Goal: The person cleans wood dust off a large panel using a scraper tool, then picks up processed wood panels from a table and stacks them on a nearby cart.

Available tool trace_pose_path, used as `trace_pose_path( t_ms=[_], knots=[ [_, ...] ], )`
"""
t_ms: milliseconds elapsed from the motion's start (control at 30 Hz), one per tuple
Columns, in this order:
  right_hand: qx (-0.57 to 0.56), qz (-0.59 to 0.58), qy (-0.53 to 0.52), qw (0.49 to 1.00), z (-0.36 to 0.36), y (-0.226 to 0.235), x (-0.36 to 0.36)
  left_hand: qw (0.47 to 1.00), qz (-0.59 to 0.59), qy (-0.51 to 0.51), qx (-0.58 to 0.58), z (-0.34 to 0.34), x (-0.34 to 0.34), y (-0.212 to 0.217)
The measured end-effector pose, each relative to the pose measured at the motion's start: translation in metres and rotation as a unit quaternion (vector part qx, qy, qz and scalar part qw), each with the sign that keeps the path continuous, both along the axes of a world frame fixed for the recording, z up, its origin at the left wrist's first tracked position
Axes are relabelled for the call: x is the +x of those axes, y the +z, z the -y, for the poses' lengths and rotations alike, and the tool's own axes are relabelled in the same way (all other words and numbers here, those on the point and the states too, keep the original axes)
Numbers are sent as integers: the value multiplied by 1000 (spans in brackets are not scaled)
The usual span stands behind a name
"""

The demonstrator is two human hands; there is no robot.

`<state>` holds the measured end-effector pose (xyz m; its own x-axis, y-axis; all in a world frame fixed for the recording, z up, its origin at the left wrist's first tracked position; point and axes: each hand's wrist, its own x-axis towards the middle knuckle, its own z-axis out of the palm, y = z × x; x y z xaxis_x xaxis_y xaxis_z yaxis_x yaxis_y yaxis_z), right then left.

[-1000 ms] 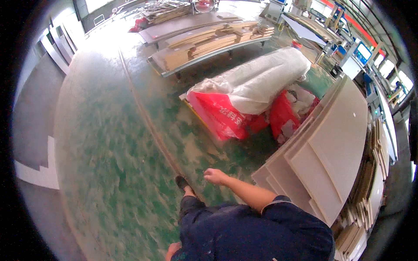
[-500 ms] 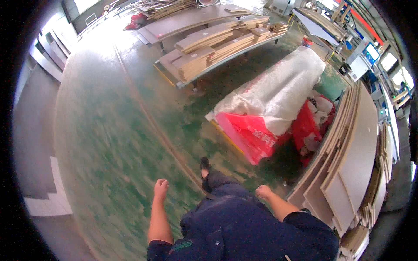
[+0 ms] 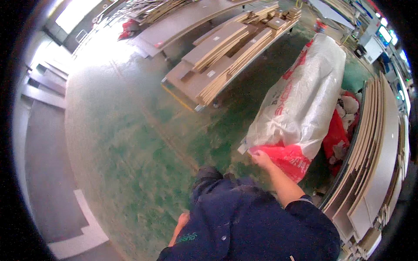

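My right hand (image 3: 261, 159) swings forward with its fingers loosely curled, and I see nothing in it. It overlaps the red lower end of a big white plastic-wrapped bundle (image 3: 300, 104) that lies lengthwise on my right; whether it touches the plastic I cannot tell. Low beside my dark jacket, my left hand (image 3: 183, 219) is partly hidden, its visible fingers curled and apparently holding nothing. Nearest to that hand is the green floor (image 3: 135, 195).
A low cart (image 3: 180, 82) ahead carries stacked panels (image 3: 213, 45). Large boards (image 3: 370, 143) lean in a row at right, beside red and white bags (image 3: 339, 135). More panels (image 3: 178, 26) lie farther back. A grey surface (image 3: 48, 174) borders the left side.
I have walked forward, and the bundle and cart sit farther right in view. My right hand has swung forward to the bundle's red end; my left hand has swung back beside my body.
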<state>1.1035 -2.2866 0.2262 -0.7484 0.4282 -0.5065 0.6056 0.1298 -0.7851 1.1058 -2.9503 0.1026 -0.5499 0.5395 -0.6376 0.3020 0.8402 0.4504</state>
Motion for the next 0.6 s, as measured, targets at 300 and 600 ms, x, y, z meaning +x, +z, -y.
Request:
trace_pose_path(
  t_ms=[300, 600],
  knots=[
    [186, 95, -60, 976, -94, -37, -69, 990, 61, -11, -128, -255, -354, 69],
    [11, 147, -323, 935, -55, -41, -77, 971, 92, 172, 139, -606, -697, 147]
  ],
)
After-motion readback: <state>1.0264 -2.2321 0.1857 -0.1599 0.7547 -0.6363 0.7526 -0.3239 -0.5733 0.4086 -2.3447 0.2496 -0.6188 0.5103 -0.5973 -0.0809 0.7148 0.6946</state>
